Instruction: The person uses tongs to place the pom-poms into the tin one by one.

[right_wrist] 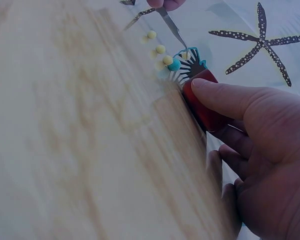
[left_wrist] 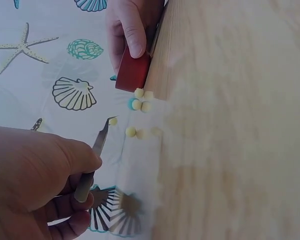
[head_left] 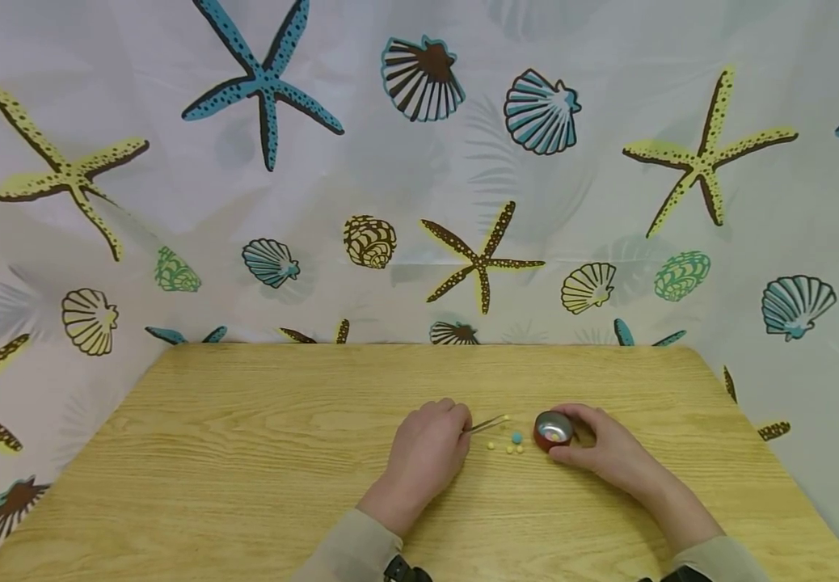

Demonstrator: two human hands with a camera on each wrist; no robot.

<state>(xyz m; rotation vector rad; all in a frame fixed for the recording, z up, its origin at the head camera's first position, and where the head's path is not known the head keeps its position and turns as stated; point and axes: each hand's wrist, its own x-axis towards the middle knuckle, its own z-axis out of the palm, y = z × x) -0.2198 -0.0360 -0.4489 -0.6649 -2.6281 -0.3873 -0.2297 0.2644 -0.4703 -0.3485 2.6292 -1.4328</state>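
Observation:
My left hand pinches metal tweezers with a bent tip. At that tip is a small yellow ball, seemingly gripped and raised off the table. With thumb and fingers, my right hand holds a small red cup, silvery inside, by its right side. Something pale and coloured shows at the cup's bottom, too small to make out. Between the hands, a blue ball and 3 yellow balls lie on the table, just left of the cup.
The light wood-grain table runs back to a white curtain printed with starfish and shells. That curtain also borders the table on the left and right sides.

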